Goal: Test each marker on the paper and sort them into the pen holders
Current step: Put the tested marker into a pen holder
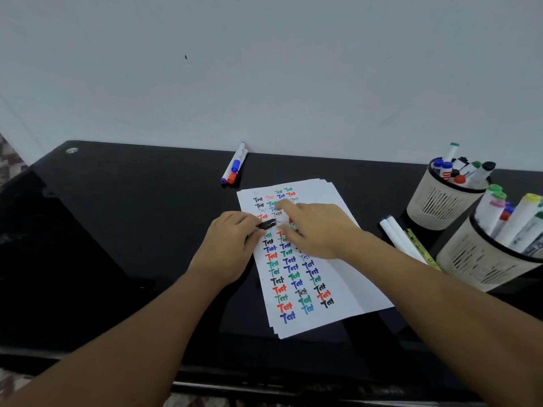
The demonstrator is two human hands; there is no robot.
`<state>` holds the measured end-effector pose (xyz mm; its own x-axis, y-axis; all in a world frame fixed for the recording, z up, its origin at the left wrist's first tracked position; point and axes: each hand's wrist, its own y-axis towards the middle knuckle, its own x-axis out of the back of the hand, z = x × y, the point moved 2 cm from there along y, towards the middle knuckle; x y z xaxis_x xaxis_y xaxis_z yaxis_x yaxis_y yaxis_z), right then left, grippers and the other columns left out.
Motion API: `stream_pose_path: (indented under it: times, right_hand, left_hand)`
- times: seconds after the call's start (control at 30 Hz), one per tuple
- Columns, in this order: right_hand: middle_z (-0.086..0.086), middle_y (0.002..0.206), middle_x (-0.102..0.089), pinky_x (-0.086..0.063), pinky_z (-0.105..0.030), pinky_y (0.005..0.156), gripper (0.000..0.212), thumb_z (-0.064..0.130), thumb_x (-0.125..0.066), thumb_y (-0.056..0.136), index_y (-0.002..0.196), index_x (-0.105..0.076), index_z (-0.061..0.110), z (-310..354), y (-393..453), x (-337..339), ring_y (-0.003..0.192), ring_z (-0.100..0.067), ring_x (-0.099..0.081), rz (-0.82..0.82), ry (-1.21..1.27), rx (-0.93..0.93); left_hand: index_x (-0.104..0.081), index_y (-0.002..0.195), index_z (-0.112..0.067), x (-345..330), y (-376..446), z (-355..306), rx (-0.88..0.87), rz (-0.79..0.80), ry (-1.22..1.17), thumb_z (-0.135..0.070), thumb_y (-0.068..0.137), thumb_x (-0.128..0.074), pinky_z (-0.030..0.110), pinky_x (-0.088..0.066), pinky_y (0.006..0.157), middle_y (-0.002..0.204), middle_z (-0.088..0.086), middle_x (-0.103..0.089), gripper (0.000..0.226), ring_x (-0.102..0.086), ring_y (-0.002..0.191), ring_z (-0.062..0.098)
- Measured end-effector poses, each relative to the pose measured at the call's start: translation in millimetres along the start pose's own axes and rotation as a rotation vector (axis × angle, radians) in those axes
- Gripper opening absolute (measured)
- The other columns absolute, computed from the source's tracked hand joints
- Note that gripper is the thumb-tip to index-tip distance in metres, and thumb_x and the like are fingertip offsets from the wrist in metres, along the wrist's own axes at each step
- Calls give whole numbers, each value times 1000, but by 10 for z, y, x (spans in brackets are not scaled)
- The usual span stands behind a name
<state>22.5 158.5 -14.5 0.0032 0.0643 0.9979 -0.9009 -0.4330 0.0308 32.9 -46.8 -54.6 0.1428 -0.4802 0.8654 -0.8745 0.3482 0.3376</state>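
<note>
Two pen holders (443,198) stand right of the paper (349,292), loose markers (235,164) behind.

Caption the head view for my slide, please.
Both hands hold a black marker over a paper covered in colored test words, two pen holders alongside.

Plain pale grey-white wall (264,69) with one small dark speck (186,57), glossy black desk (117,230) set against it (surface faintly reflective), round metal fitting (71,150) near its far left corner, patterned floor (8,154) at left edge.
</note>
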Motion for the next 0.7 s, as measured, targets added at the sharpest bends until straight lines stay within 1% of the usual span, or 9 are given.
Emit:
stream_pose_path:
  times: [0.1,0.17,0.27,0.37,0.43,0.5,0.6,0.67,0.7]
  right_hand:
    - [-1,116,-63,-55,-37,66,43,24,-39,109,146,-25,40,-162,-22,68,77,-14,-63,-35,143,-103]
    - [-1,118,-65,-59,-39,73,39,12,-42,107,136,-42,39,-271,-35,101,85,-16,-67,-106,278,-189]
    - [1,121,-67,-59,-38,91,35,17,-38,110,117,-69,31,-373,-42,126,95,-12,-71,-247,794,-386]
    - [5,126,-66,-53,-38,102,39,11,-41,108,134,-62,33,-377,5,118,115,-14,-65,-218,1062,-419]
    - [5,127,-65,-59,-38,96,47,3,-51,104,138,-52,36,-356,35,95,118,-17,-65,-153,1081,-395]
    - [1,118,-69,-65,-36,79,34,10,-61,103,128,-49,30,-344,65,37,104,-18,-73,-138,1112,-409]
    - [1,94,-73,-59,-32,75,12,35,-57,106,113,-53,26,-324,84,-18,83,-12,-74,-292,1122,-426]
    - [12,77,-69,-52,-27,73,29,50,-47,106,117,-60,27,-299,70,-46,69,-1,-65,-357,1126,-432]
    - [16,76,-68,-50,-23,71,35,53,-45,106,119,-64,26,-288,52,-65,68,2,-64,-370,1112,-450]
  left_hand:
    - [-62,122,-24,-13,5,24,57,20,-5,-39,103,-52,29,-38,102,121,-10,-60,26,-47,118,10]
    - [-60,125,-27,-13,17,27,81,34,-14,-40,102,-53,32,-39,106,125,-11,-58,27,-45,122,11]
    - [-47,145,-31,-8,27,6,112,72,-22,-41,103,-51,37,-32,115,143,-10,-51,44,-38,136,12]
    - [-29,156,-40,-28,26,-1,32,126,35,-40,106,-41,43,-26,121,153,-10,-44,51,-33,144,14]
    - [-22,157,-47,-44,27,20,-5,183,75,-39,109,-32,44,-21,123,158,-11,-38,50,-27,149,16]
    - [-20,155,-52,-60,26,44,-19,214,93,-39,109,-28,42,-19,123,161,-11,-34,48,-24,151,16]
    - [-22,154,-52,-74,30,57,-28,216,96,-40,109,-27,40,-19,123,162,-13,-33,47,-23,151,15]
    - [-23,154,-51,-79,39,65,-12,216,93,-42,109,-27,41,-20,123,161,-15,-33,46,-24,151,13]
    - [-24,154,-49,-79,40,64,-3,215,92,-42,109,-27,41,-20,123,161,-16,-33,46,-24,150,12]
